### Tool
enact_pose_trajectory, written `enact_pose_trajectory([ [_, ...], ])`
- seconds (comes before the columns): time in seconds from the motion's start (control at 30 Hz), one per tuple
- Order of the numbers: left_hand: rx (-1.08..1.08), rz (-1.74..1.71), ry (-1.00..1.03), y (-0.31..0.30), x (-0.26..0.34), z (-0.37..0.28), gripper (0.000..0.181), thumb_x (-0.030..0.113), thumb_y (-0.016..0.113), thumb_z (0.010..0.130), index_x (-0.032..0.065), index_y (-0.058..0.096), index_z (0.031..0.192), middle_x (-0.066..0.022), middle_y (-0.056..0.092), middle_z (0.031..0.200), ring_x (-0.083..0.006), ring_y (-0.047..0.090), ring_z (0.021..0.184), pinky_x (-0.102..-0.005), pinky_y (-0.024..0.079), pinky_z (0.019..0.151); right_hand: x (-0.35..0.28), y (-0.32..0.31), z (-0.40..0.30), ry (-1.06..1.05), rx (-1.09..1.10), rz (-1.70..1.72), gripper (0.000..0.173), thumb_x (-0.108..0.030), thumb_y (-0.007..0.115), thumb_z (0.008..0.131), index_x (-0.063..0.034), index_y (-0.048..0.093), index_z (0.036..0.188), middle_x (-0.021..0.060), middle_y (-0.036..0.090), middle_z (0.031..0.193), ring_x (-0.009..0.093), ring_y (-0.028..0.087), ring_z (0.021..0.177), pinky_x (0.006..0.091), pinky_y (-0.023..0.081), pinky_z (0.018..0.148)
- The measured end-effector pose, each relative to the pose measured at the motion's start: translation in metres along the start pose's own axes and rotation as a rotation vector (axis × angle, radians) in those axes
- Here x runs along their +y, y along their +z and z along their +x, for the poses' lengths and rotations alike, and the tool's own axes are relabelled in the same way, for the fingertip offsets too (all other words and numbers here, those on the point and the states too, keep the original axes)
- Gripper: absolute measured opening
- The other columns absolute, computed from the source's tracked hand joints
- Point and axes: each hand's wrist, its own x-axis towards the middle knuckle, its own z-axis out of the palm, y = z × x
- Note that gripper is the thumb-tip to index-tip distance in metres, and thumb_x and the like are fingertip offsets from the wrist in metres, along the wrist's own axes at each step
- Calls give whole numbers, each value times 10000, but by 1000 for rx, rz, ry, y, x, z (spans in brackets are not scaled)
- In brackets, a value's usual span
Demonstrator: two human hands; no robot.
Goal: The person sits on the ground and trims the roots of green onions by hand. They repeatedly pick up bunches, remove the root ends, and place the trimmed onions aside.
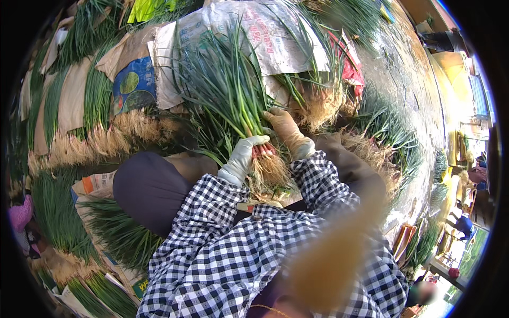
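My gloved left hand is closed around the lower stems of a bunch of green onions, just above their reddish bases and hairy roots. The long green leaves fan out away from me over a printed woven sack. My right hand, in a stained glove, is at the right side of the same bunch, its fingers bent near the stems; whether it grips any of them cannot be told. Loose leaves and root scraps lie below the bunch, between my knees.
Rows of bundled green onions with sacking lie at the left. More onions lie at the right beside wet ground. A person in pink is at the far left; another in blue is at the far right.
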Motion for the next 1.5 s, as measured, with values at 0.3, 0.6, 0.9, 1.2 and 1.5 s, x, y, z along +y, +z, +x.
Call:
enact_pose_trajectory([
  [0.3, -405, -216, 261, 17, 33, -20, 338, 137, 554, 780, 44, 530, 1104, -127, 574, 985, -205, 569, 844, -371, 459, 866, 23, -57, -1, 253, -205, -648, 269, -269, 526, 855, -24, 621, 914, 106, 626, 889, 211, 595, 786, 284, 471, 759],
  [0.6, -495, -394, 63, 1, 13, 6, 346, 69, 551, 786, 2, 504, 1122, -112, 625, 906, -208, 615, 790, -434, 447, 897, -56, -135, 32, -202, 504, -677, 255, -275, 619, 784, -92, 644, 959, 101, 642, 838, 194, 567, 789, 309, 423, 748],
  [0.9, -359, 86, 137, -12, 16, 16, 243, 149, 525, 816, -68, 601, 892, -136, 649, 830, -83, 582, 617, -166, 467, 581, 9, -46, -44, 80, -350, -54, 201, -211, 630, 813, -37, 619, 914, -13, 571, 741, 66, 494, 655, 193, 406, 612],
  [1.2, -94, -53, 147, 23, 16, -15, 189, 90, 533, 794, -49, 576, 916, -170, 635, 764, -153, 580, 580, -209, 477, 558, 4, -2, 8, 120, -53, 470, 186, -177, 454, 892, -55, 532, 776, -8, 470, 589, 98, 445, 474, 212, 384, 440],
  [1.5, 63, 252, 100, -7, -7, 13, 213, 94, 507, 813, -95, 587, 868, -165, 618, 699, -156, 572, 565, -211, 461, 545, 69, -55, 11, -123, 324, 966, 177, -195, 437, 900, -55, 502, 814, -6, 485, 640, 74, 428, 522, 175, 366, 461],
])
